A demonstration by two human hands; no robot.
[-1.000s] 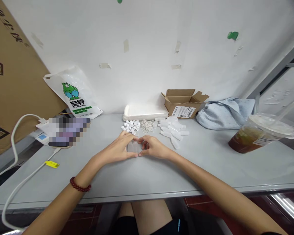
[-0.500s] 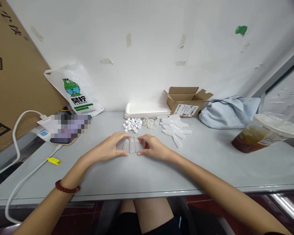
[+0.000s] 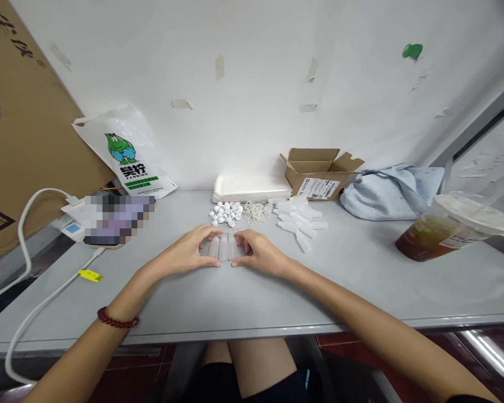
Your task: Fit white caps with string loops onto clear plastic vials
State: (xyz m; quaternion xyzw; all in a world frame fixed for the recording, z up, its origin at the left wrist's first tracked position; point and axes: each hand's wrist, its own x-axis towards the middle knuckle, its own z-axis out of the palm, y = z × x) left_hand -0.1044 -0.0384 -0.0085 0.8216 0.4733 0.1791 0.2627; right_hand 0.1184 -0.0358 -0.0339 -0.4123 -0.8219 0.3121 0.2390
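Three small translucent plastic bottles (image 3: 224, 248) lie side by side on the grey table, with pale strings at their far ends. My left hand (image 3: 195, 249) curves around their left side, thumb near the bases and fingers near the tops. From the right, my right hand (image 3: 258, 252) frames them the same way. Both hands are open, thumb and fingers apart; whether the fingertips touch the bottles is hard to tell. Beyond them are a pile of white caps (image 3: 225, 212), a heap of pale string loops (image 3: 255, 212) and several loose translucent bottles (image 3: 300, 215).
Behind stand a stack of white bags (image 3: 252, 189) and an open cardboard box (image 3: 315, 173). To the right are a light-blue cloth bag (image 3: 390, 193) and a cup of brown drink (image 3: 428, 229). A phone (image 3: 120, 221) with a white cable (image 3: 52, 299) lies left, beside a plastic bag (image 3: 130, 151).
Both hands have shifted slightly, drawing in around the three bottles, which appear closer together. The view has moved a little; other things stay put.
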